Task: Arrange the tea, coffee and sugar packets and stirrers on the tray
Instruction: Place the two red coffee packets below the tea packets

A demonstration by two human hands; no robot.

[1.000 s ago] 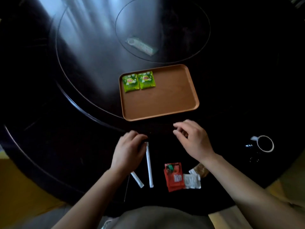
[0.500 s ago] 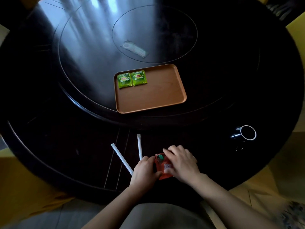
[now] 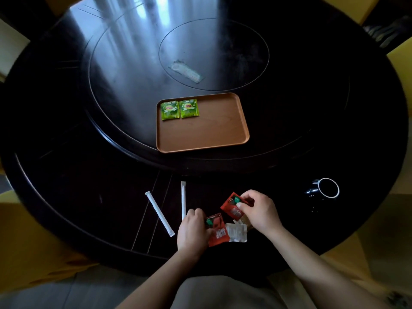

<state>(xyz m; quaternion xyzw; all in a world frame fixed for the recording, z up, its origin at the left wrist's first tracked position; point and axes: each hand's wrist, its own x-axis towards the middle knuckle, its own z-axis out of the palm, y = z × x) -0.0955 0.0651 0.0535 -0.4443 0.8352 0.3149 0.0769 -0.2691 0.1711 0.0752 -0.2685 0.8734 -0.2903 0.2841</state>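
Tray of brown wood sits on the dark round table, well beyond the hands, with two green tea packets side by side in its far left corner. Two wrapped stirrers lie near the table edge. The right hand pinches one red coffee packet, lifted; the left hand pinches another beside white sugar packets. Best to carry both flat and set them squarely next to the tea. The green packets bear a yellow logo, too small to read.
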